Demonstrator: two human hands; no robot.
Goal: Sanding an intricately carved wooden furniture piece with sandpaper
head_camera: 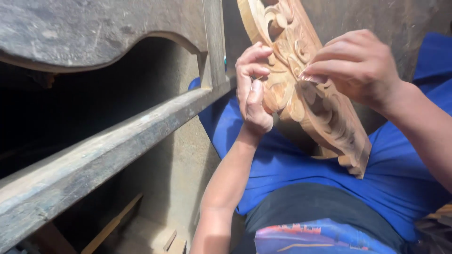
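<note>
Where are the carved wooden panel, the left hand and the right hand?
carved wooden panel (325,122), head view, carved face near lower end.
left hand (252,89), head view, middle of hand.
right hand (360,66), head view, back of hand.

- Daylight falls from the upper right and lights the carved wooden panel (306,89) and both hands brightly.
- The hollow under the grey wooden frame (108,136) at the left lies in deep shadow, nearly black.
- The blue cloth (400,178) looks saturated, without glare.
- Slight motion blur softens the fingertips (310,77); the near beam and lower corners are out of focus.
</note>
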